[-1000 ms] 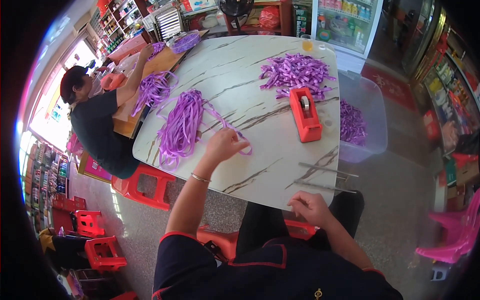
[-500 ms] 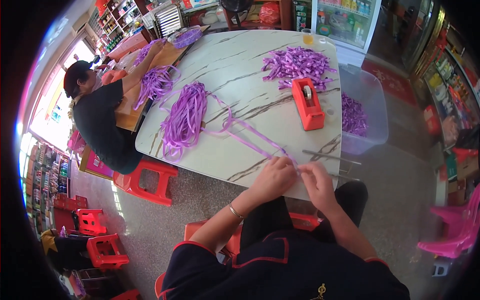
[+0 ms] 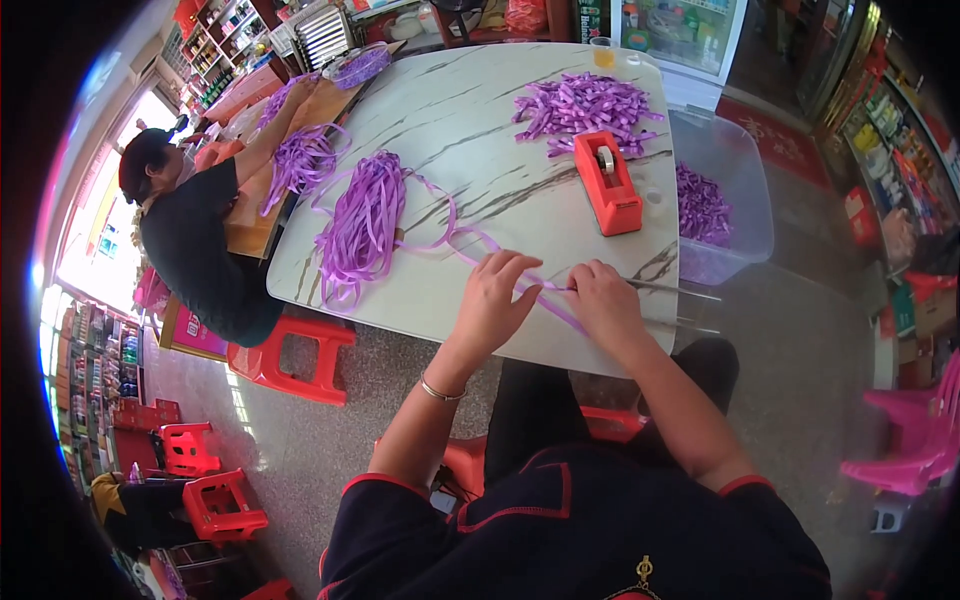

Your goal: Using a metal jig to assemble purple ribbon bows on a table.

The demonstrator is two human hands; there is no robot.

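Note:
My right hand (image 3: 606, 308) is closed on a purple ribbon (image 3: 562, 316) near the table's front edge. To its left, my left hand (image 3: 496, 303) is open over the same ribbon, thumb and fingers apart. The ribbon runs back across the table to a large looped purple ribbon bundle (image 3: 365, 222). Beside my right hand a thin metal rod (image 3: 680, 289) sticks out past the table edge. A second rod (image 3: 685, 326) lies lower, its inner end hidden by my right arm.
A red tape dispenser (image 3: 608, 190) stands on the marble-patterned table (image 3: 455, 120), in front of a heap of short purple ribbon pieces (image 3: 585, 112). A clear bin (image 3: 745, 215) holds more pieces. A drink cup (image 3: 603, 55) stands behind. At left a person (image 3: 200, 220) reaches over ribbons.
My hands have moved apart: the left went left and away from me and its fingers opened, while the right moved slightly left and away. The ribbon between them has shifted.

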